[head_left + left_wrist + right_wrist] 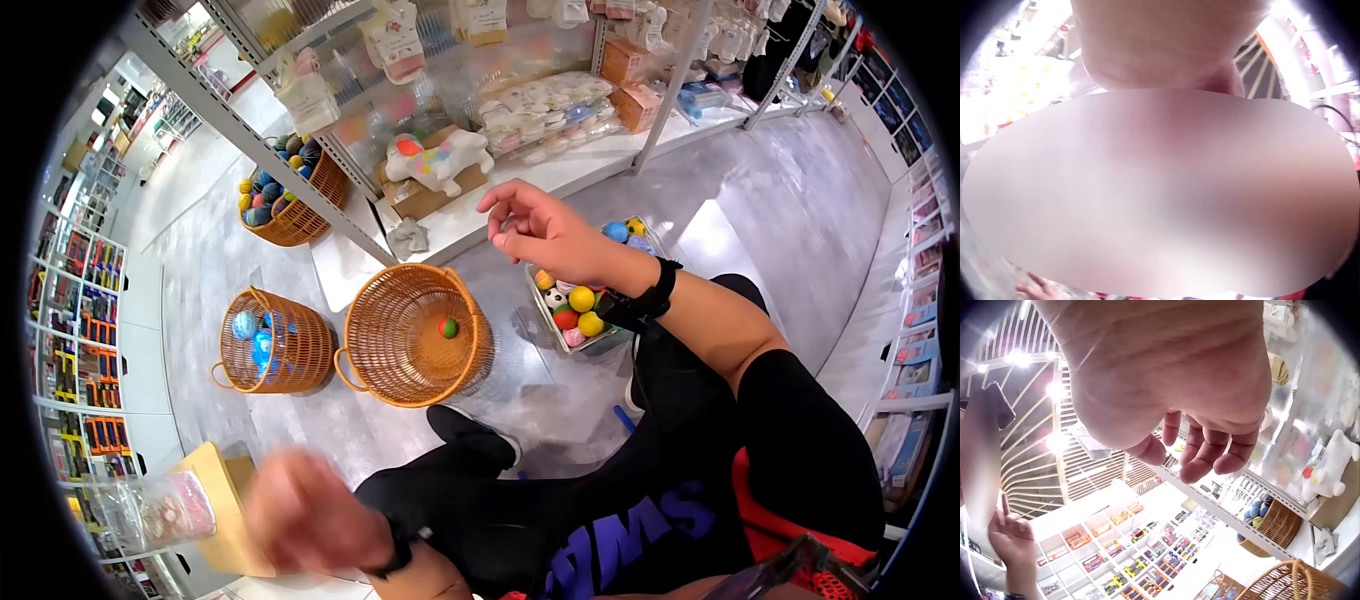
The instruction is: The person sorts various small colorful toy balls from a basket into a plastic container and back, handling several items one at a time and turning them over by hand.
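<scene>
My right hand [555,235] is raised with loosely bent fingers and nothing in them, left of and above a pale bin [545,325] of balls in the head view. In the right wrist view, its fingers [1200,461] hang bent over the shop background. Low on the left is my left hand [310,510], motion-blurred in the head view, with no object showing in it. Its fingers are hidden in the left wrist view. Between the hands stands a large wicker basket [365,310], a red-and-green ball [448,328] on its bottom.
A smaller wicker basket [300,350] with blue balls stands left of the large one. Behind it, another basket [290,230] holds yarn-like balls beside a shelf post. A white plush animal [445,165] sits on the low shelf [560,165]. A packaged item [175,510] lies at lower left.
</scene>
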A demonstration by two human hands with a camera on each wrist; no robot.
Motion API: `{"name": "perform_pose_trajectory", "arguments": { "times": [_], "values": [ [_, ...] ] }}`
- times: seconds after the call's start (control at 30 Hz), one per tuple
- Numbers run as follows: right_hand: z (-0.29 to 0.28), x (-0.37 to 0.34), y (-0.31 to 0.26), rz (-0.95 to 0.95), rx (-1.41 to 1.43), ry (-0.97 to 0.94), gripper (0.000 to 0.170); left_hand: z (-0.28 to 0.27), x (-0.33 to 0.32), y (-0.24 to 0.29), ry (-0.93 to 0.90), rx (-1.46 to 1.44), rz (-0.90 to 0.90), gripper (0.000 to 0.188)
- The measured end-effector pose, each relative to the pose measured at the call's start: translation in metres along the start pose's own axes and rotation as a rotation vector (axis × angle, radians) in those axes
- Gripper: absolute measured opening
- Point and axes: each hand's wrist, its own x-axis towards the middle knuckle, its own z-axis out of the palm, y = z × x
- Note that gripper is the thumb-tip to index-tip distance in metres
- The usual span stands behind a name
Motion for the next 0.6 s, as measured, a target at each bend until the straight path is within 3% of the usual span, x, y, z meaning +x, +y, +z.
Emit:
{"name": "perform_pose_trajectory", "arguments": {
  "times": [0.03,0.07,0.1,0.17,0.23,0.27,0.3,0.33,0.37,0.4,0.47,0.5,0.6],
  "values": [
    [0.006,0.001,0.001,-0.005,0.006,-0.001,0.040,0.001,0.031,-0.042,0.142,0.243,0.217,0.046],
    [0.014,0.003,0.004,-0.012,0.012,-0.034,0.041,-0.001,0.049,-0.068,0.247,0.575,0.018,0.040],
    [0.021,0.005,0.007,-0.019,0.014,-0.071,0.042,-0.023,0.056,-0.100,0.187,0.553,-0.185,0.046],
    [0.034,0.006,0.015,0.004,-0.041,-0.111,0.043,-0.096,0.038,-0.185,-0.046,0.993,-0.342,0.057],
    [0.042,0.005,0.025,0.015,-0.093,-0.135,0.045,-0.175,-0.007,-0.255,-0.370,1.393,-0.786,0.073],
    [0.044,0.004,0.031,0.080,-0.116,-0.159,0.046,-0.220,-0.030,-0.293,-0.506,1.196,-0.925,0.072],
    [0.047,0.005,0.038,0.132,-0.134,-0.180,0.048,-0.191,-0.023,-0.271,-0.556,1.180,-1.184,0.059],
    [0.046,0.005,0.050,0.092,-0.209,-0.185,0.049,-0.173,-0.020,-0.258,-0.447,1.098,-1.322,0.051],
    [0.047,0.007,0.056,0.085,-0.162,-0.211,0.049,-0.162,-0.015,-0.255,-0.376,1.095,-1.347,0.043],
    [0.048,0.009,0.058,0.028,-0.183,-0.220,0.049,-0.167,-0.023,-0.268,-0.165,0.932,-1.344,0.039],
    [0.051,0.007,0.053,0.132,-0.130,-0.230,0.048,-0.150,-0.016,-0.254,0.122,0.660,-1.344,0.030],
    [0.051,0.008,0.054,0.136,-0.114,-0.233,0.047,-0.147,-0.015,-0.249,0.159,0.442,-1.396,0.026],
    [0.050,0.012,0.052,0.160,-0.161,-0.266,0.045,-0.128,-0.005,-0.235,0.299,0.284,-1.467,0.024]
  ]
}}
